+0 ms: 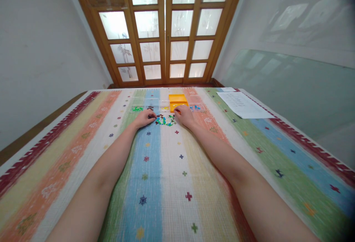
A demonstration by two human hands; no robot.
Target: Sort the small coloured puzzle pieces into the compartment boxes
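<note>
Both my arms stretch forward over a striped cloth. A small heap of tiny coloured pieces (165,120) lies between my hands. My left hand (144,117) rests at the heap's left edge, fingers curled and pinched on the pieces. My right hand (183,115) sits at the heap's right edge, fingers curled, just in front of an orange tray (178,100). Clear compartments (146,104) with green and dark pieces stand behind the left hand. What each pinch holds is too small to name.
A sheet of printed paper (242,104) lies on the cloth at the far right. More clear compartments with blue pieces (196,106) sit right of the orange tray. Wooden glass doors (165,31) stand beyond the table, with walls on both sides.
</note>
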